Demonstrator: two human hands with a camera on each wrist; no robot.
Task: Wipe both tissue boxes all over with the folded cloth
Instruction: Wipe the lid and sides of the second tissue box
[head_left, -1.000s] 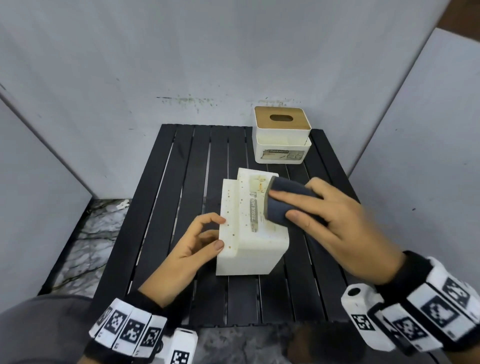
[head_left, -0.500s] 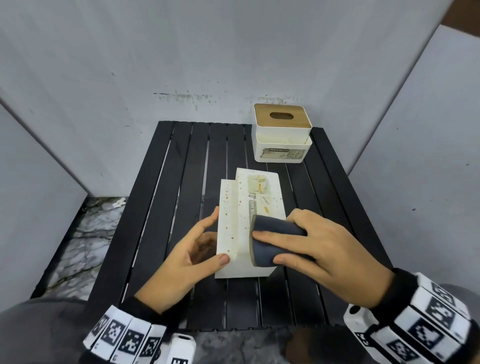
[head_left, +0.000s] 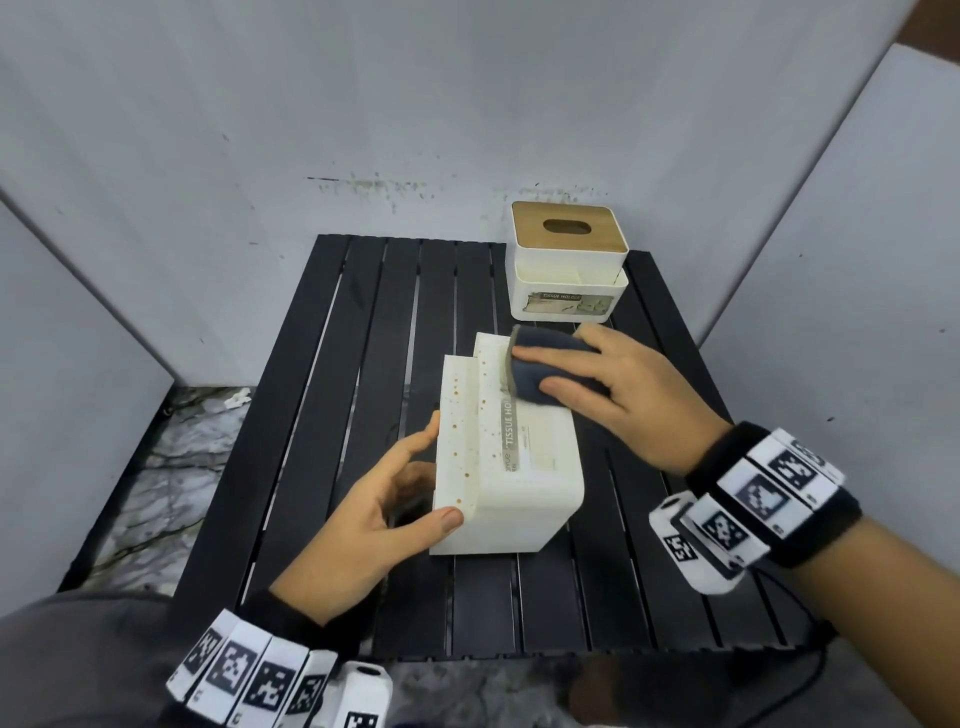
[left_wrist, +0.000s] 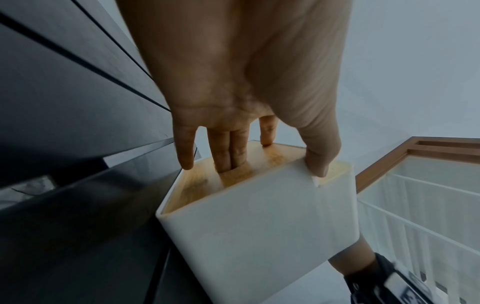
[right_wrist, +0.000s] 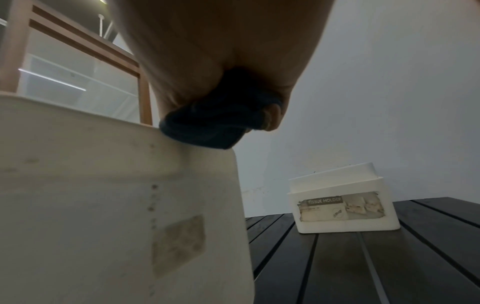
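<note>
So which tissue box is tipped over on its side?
The near tissue box, held by the left hand, wooden lid facing sideways. The far tissue box stands upright, lid on top.

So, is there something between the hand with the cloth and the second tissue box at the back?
Nothing visible. The right hand presses the folded cloth on the tipped box; only bare table separates it from the upright box.

Black slatted table (head_left: 322, 415); two tissue boxes (head_left: 519, 499).

black slatted table (head_left: 322, 415) | grey wall panels (head_left: 363, 104) | marble floor (head_left: 171, 467)
</note>
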